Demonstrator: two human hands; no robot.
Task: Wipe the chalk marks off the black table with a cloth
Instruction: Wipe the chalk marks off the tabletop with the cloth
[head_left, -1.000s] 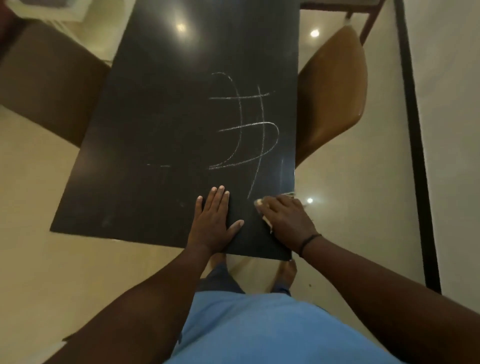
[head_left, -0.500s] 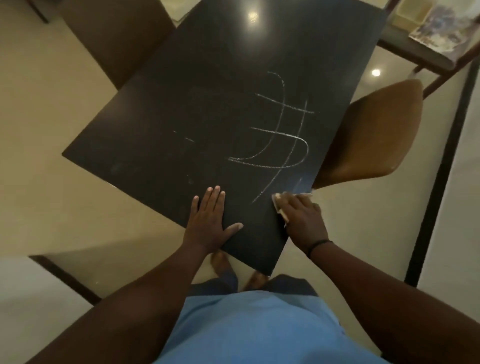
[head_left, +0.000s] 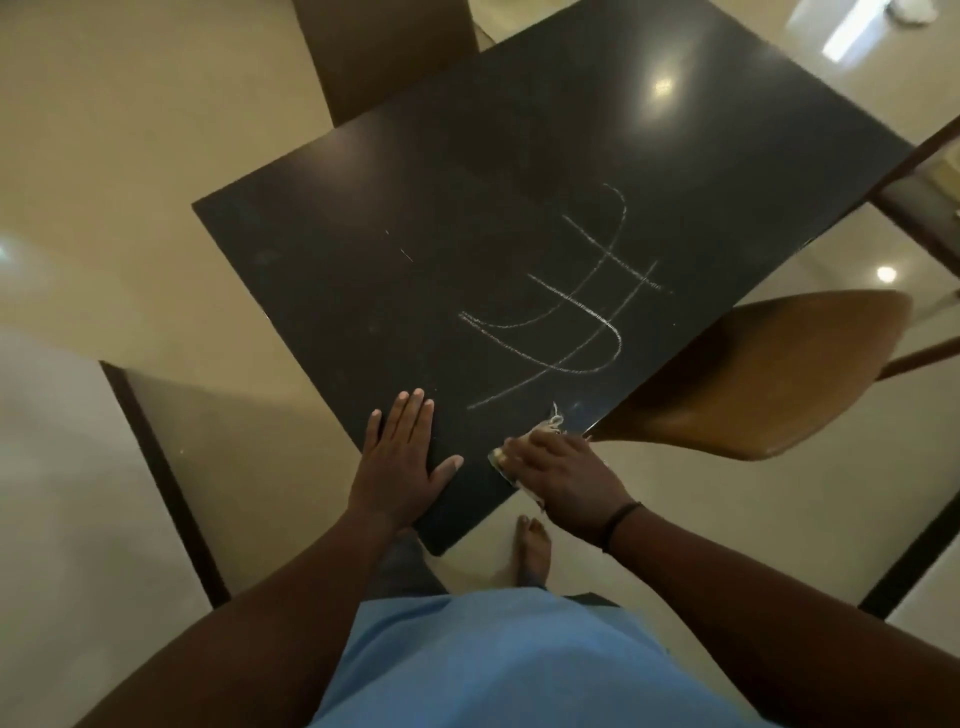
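Observation:
A black table (head_left: 441, 218) fills the middle of the view, seen at an angle. White chalk marks (head_left: 576, 306), crossing straight and curved lines, sit on its right half; two tiny marks (head_left: 405, 253) lie further left. My left hand (head_left: 400, 462) rests flat on the near corner, fingers spread, holding nothing. My right hand (head_left: 561, 478) presses a small pale cloth (head_left: 545, 431) onto the table's near right edge, just below the lowest chalk line. Most of the cloth is hidden under the hand.
A brown chair (head_left: 763, 374) stands close against the table's right side, by my right hand. A dark chair (head_left: 384, 52) is at the far side. My bare foot (head_left: 532, 551) stands on the glossy beige floor below the table corner.
The view has swung left, so the table looks more rotated. My right hand with the cloth stays near the table's right edge; the short chalk stroke there is gone. The left hand stays put.

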